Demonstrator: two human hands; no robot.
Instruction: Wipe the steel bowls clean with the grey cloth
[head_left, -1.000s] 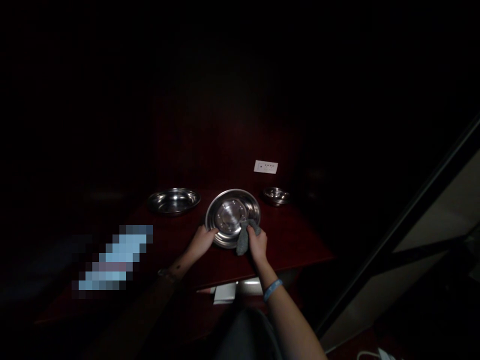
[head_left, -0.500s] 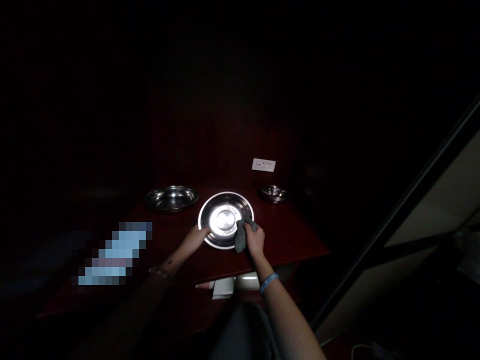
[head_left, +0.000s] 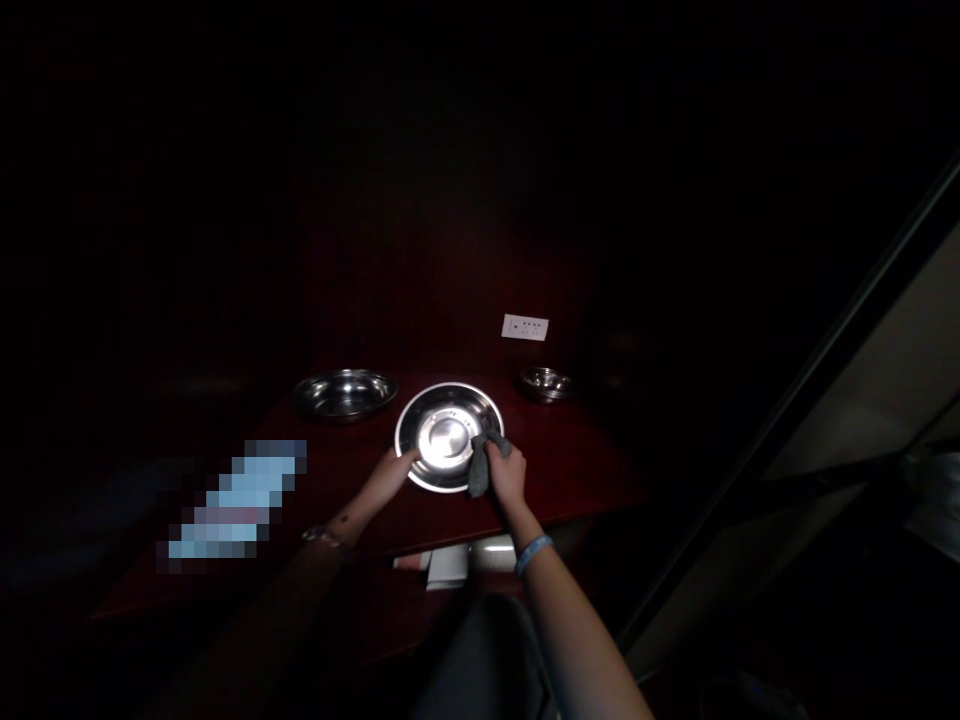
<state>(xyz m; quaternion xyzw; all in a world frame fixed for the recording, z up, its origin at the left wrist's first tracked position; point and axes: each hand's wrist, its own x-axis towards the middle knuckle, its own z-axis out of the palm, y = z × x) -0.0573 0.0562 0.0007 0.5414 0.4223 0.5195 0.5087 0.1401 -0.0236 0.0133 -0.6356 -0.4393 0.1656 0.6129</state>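
A shiny steel bowl [head_left: 448,438], wide and shallow, is tilted toward me above the dark red table. My left hand [head_left: 391,476] grips its lower left rim, with the thumb over the inside edge. On the lower right side, my right hand [head_left: 508,474] is closed around a grey cloth [head_left: 478,470] that lies against the rim and inner wall. Part of the rim there is hidden by the cloth and fingers.
Another wide steel bowl [head_left: 345,396] sits at the back left of the table [head_left: 555,470]. Small stacked steel bowls [head_left: 547,384] stand at the back right, below a white wall socket [head_left: 525,327]. A pixelated bluish patch [head_left: 240,500] covers something at left. White papers [head_left: 448,567] lie on a lower shelf.
Little has changed: the view has shifted slightly. Both hands keep their hold, and the cloth stays at the bowl's lower right side.
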